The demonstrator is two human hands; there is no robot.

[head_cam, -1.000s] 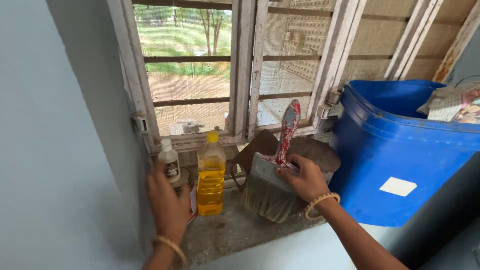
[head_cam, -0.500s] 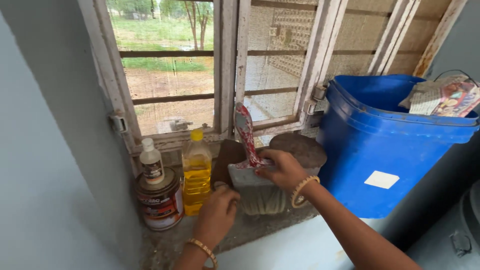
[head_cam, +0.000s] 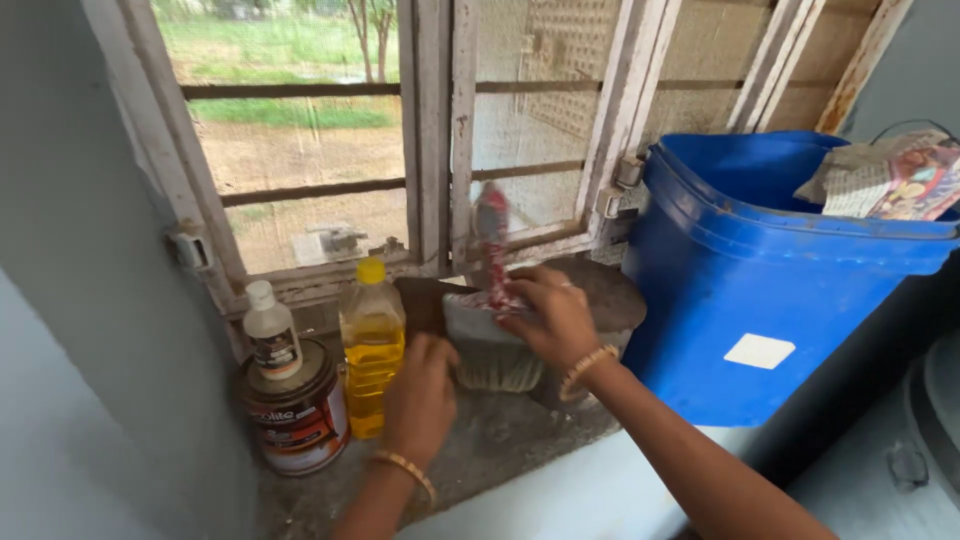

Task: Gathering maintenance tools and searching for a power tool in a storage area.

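Note:
A wide paintbrush (head_cam: 492, 345) with pale bristles and a red-stained handle stands bristles-down on a stone window sill (head_cam: 500, 440). My right hand (head_cam: 548, 312) grips its ferrule and lower handle. My left hand (head_cam: 420, 398) rests beside the bristles, fingers curled against the brush's left side, right next to a clear bottle of yellow oil (head_cam: 372, 340) with a yellow cap. Whether the left hand grips the brush is hidden by its own back.
A round paint tin (head_cam: 295, 415) stands at the sill's left with a small white-capped bottle (head_cam: 268, 330) on top. A big blue barrel (head_cam: 770, 270) holding crumpled papers (head_cam: 890, 180) fills the right. A barred wooden window (head_cam: 430, 150) rises behind.
My left hand left the small bottle on the tin and moved right to the brush. The view swung left and drew closer; my right hand keeps holding the brush.

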